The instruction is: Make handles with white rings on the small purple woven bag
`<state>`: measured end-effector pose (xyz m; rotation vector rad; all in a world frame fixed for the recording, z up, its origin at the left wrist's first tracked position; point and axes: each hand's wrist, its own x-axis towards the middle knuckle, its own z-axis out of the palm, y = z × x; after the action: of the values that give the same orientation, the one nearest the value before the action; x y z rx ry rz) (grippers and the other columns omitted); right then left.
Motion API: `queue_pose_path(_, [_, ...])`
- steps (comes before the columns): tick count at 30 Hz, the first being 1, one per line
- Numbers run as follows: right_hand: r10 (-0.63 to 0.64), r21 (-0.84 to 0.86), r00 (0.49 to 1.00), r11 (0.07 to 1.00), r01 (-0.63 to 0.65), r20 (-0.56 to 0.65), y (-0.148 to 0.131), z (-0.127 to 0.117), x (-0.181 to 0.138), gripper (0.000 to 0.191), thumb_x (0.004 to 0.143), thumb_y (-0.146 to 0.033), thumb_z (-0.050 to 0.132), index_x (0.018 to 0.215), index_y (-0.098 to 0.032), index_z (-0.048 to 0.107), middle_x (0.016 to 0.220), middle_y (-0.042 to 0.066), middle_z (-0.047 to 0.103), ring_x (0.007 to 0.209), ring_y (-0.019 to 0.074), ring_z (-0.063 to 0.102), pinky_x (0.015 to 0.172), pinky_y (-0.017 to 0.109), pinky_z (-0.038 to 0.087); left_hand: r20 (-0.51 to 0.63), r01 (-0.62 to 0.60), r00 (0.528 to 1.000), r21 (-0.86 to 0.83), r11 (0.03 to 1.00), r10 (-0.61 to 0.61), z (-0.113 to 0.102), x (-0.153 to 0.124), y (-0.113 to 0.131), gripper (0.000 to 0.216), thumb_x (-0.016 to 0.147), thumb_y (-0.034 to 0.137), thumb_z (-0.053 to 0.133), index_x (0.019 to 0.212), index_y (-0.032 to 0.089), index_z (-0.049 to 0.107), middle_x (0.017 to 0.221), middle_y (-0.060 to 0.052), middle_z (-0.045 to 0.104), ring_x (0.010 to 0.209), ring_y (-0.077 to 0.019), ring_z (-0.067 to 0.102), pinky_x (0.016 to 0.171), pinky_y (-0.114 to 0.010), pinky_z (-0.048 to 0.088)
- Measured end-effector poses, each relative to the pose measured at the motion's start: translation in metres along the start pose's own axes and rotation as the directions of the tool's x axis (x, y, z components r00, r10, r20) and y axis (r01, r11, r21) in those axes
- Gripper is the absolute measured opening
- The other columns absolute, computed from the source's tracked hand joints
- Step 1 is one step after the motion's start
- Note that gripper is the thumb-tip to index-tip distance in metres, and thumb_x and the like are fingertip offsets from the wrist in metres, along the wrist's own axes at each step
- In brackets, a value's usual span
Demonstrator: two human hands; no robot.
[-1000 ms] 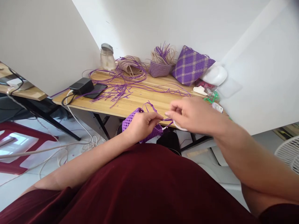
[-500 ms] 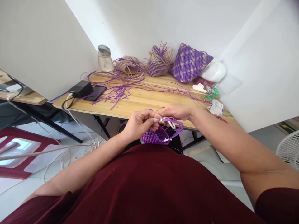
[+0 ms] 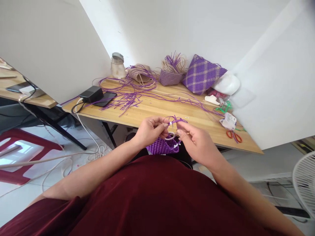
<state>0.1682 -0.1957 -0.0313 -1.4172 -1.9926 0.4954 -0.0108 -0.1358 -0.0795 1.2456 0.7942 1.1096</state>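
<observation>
My left hand [image 3: 153, 131] pinches a bundle of purple plastic strips [image 3: 182, 120] between thumb and fingers, beside a white tape band around them. Just to the right, my right hand [image 3: 198, 142] has its thumb and forefinger closed on the strips' other side. A white ring [image 3: 169, 136] hangs below the fingers. Beneath both hands a small purple woven basket [image 3: 161, 147] rests at my lap, its rim partly hidden. Another white band [image 3: 176, 145] shows on a strip at its right edge.
On the wooden table [image 3: 159, 109] lie purple strip offcuts [image 3: 129, 101], a phone [image 3: 105, 99], a black adapter [image 3: 91, 94] and red-handled scissors [image 3: 234, 136]. Against the wall stand a jar [image 3: 118, 67], a half-woven basket [image 3: 169, 77] and a purple checked bag [image 3: 203, 74]. A fan [image 3: 306, 183] is at right.
My right hand has turned and drawn back toward me, and the long purple loop has come away from the basket's right side. My left hand keeps its pinch. The view has shifted slightly, exposing the scissors.
</observation>
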Motion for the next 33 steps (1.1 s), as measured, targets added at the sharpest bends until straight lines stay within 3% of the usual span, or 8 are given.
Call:
queue_pose_path(4, [0.071, 0.378, 0.997, 0.922, -0.078, 0.034, 0.022, 0.023, 0.015, 0.035, 0.096, -0.037, 0.051, 0.124, -0.02, 0.065, 0.12, 0.007, 0.069, 0.087, 0.0184, 0.069, 0.078, 0.031, 0.058, 0.017, -0.006, 1.0, -0.005, 1.0, 0.006, 0.003, -0.002, 0.0, 0.024, 0.081, 0.031, 0.071, 0.095, 0.012, 0.067, 0.066, -0.002, 0.069, 0.056, -0.0119, 0.066, 0.057, -0.023, 0.058])
queue_pose_path(7, [0.136, 0.535, 0.991, 0.836, -0.121, 0.01, 0.023, 0.027, 0.023, 0.029, 0.09, -0.039, 0.06, 0.108, -0.019, 0.07, 0.113, 0.006, 0.071, 0.079, 0.0158, 0.069, 0.071, 0.029, 0.059, 0.027, -0.012, 1.0, -0.01, 1.0, 0.013, 0.003, -0.003, 0.0, 0.024, 0.08, 0.031, 0.072, 0.093, 0.012, 0.067, 0.065, -0.001, 0.068, 0.055, -0.0115, 0.065, 0.057, -0.023, 0.058])
queue_pose_path(11, [0.211, 0.509, 0.977, 0.843, -0.174, -0.015, 0.02, 0.026, 0.023, 0.023, 0.083, -0.038, 0.069, 0.091, -0.017, 0.071, 0.077, 0.003, 0.072, 0.062, 0.0139, 0.066, 0.055, 0.024, 0.055, 0.036, -0.023, 0.999, -0.017, 1.0, 0.024, 0.003, -0.004, -0.001, 0.025, 0.08, 0.032, 0.072, 0.093, 0.012, 0.068, 0.066, -0.002, 0.068, 0.056, -0.011, 0.065, 0.057, -0.022, 0.057])
queue_pose_path(13, [0.215, 0.486, 0.976, 0.857, -0.172, -0.035, 0.02, 0.025, 0.021, 0.022, 0.082, -0.038, 0.07, 0.087, -0.017, 0.069, 0.07, 0.002, 0.07, 0.06, 0.0142, 0.066, 0.052, 0.023, 0.054, 0.025, -0.038, 0.999, -0.013, 0.999, 0.038, 0.003, -0.005, -0.002, 0.026, 0.08, 0.033, 0.071, 0.093, 0.011, 0.068, 0.066, -0.002, 0.068, 0.056, -0.0108, 0.065, 0.057, -0.022, 0.057])
queue_pose_path(17, [0.223, 0.445, 0.974, 0.876, -0.184, -0.037, 0.017, 0.023, 0.018, 0.025, 0.081, -0.04, 0.071, 0.08, -0.016, 0.067, 0.066, 0.002, 0.069, 0.055, 0.0133, 0.064, 0.051, 0.023, 0.055, -0.027, -0.084, 0.996, 0.008, 0.996, 0.084, 0.007, -0.007, -0.004, 0.025, 0.081, 0.033, 0.07, 0.094, 0.011, 0.068, 0.067, -0.001, 0.068, 0.057, -0.0112, 0.066, 0.058, -0.022, 0.058])
queue_pose_path(21, [0.286, 0.5, 0.958, 0.828, -0.252, 0.01, 0.013, 0.023, 0.018, 0.029, 0.076, -0.043, 0.074, 0.077, -0.015, 0.067, 0.063, 0.003, 0.068, 0.052, 0.0136, 0.065, 0.049, 0.023, 0.056, -0.076, -0.13, 0.988, 0.075, 0.989, 0.135, 0.01, -0.006, -0.007, 0.02, 0.083, 0.03, 0.066, 0.094, 0.012, 0.068, 0.067, -0.001, 0.068, 0.057, -0.0118, 0.066, 0.058, -0.023, 0.058])
queue_pose_path(27, [0.312, 0.624, 0.95, 0.738, -0.258, 0.023, 0.015, 0.023, 0.015, 0.032, 0.072, -0.045, 0.078, 0.078, -0.015, 0.069, 0.067, 0.003, 0.07, 0.054, 0.0139, 0.067, 0.049, 0.022, 0.057, -0.041, -0.193, 0.978, 0.193, 0.962, 0.204, 0.011, -0.006, -0.014, 0.021, 0.087, 0.028, 0.062, 0.1, 0.015, 0.071, 0.072, -0.003, 0.07, 0.062, -0.0135, 0.067, 0.062, -0.025, 0.057])
queue_pose_path(33, [0.346, 0.599, 0.938, 0.756, -0.262, -0.026, 0.017, 0.027, 0.017, 0.031, 0.073, -0.044, 0.077, 0.071, -0.016, 0.066, 0.059, 0.001, 0.066, 0.043, 0.0107, 0.059, 0.039, 0.02, 0.049, -0.024, -0.254, 0.961, 0.327, 0.91, 0.277, 0.009, -0.006, -0.017, 0.022, 0.089, 0.03, 0.059, 0.1, 0.016, 0.073, 0.071, -0.003, 0.07, 0.063, -0.0142, 0.067, 0.062, -0.025, 0.056])
